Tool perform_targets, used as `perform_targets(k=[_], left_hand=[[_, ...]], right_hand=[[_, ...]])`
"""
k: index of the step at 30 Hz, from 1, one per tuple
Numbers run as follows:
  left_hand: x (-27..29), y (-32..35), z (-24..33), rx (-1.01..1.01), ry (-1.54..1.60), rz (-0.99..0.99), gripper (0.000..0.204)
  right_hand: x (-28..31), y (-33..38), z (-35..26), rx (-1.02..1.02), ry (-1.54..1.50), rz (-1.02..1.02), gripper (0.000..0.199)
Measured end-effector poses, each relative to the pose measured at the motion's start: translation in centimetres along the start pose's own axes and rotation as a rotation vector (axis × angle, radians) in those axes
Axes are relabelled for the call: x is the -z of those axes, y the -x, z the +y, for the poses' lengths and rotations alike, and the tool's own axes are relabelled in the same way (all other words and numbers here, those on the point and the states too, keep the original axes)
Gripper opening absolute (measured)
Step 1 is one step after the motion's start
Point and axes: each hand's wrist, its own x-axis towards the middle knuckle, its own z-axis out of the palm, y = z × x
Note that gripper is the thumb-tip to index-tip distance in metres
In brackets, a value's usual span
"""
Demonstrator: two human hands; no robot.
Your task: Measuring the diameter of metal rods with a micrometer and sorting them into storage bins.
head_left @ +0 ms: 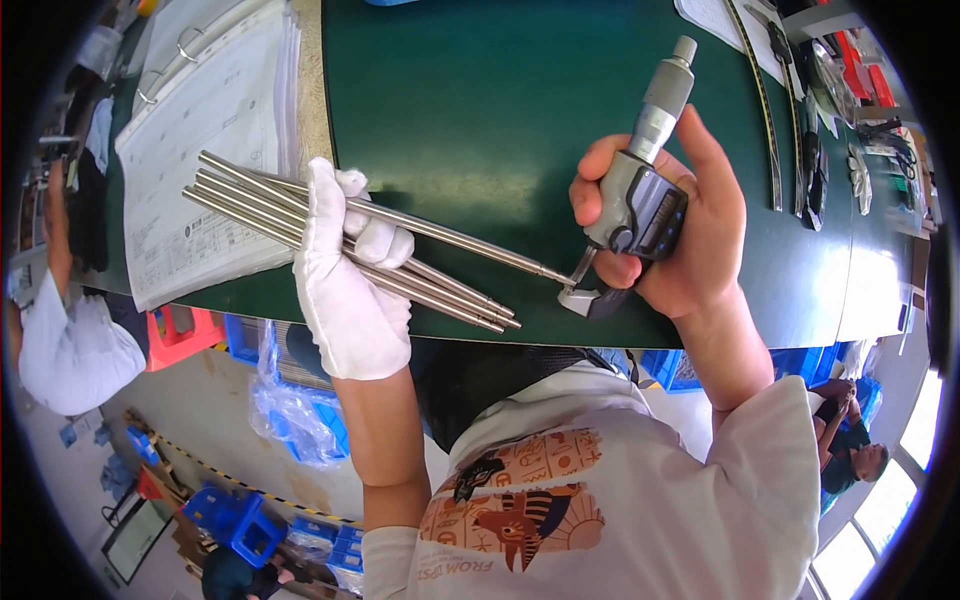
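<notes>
1. The left hand (350,275), in a white glove, has its fingers curled shut around a bundle of slim metal rods (300,215). The rods fan out from the glove toward ten o'clock, and their tapered ends point toward four o'clock.

2. One rod sits higher than the rest — its thin tip (548,270) reaches out at three o'clock from the glove and lies in, or right at, the measuring gap of the tool. The view does not show whether the faces have closed on it.

3. The right hand (690,245), bare, is wrapped tight around a grey digital micrometer (640,205). Its thimble points up toward one o'clock and its frame hangs low at seven o'clock.

4. Judging by this, the gauging of one rod is in hand — the others in the bundle sit below, away from the tool, and nothing marks which are checked.

5. Under the rods' far ends lies a ring binder of printed sheets (215,120) on the green bench top (470,110); a long steel rule (765,110) lies at two o'clock.
</notes>
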Motion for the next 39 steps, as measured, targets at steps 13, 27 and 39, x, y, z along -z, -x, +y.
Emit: perform_targets(k=[13, 27, 39], left_hand=[[-0.07, 0.05, 0.02, -0.011, -0.028, 0.048, 0.022], [-0.06, 0.00, 0.00, -0.016, -0.053, 0.035, 0.022], [-0.54, 0.08, -0.18, -0.040, -0.046, 0.086, 0.018]], right_hand=[[0.20, -0.02, 0.17, 0.037, 0.077, 0.003, 0.061], [0.33, -0.01, -0.05, -0.011, 0.097, 0.069, 0.067], [0.22, 0.02, 0.14, 0.054, 0.146, 0.040, 0.063]])
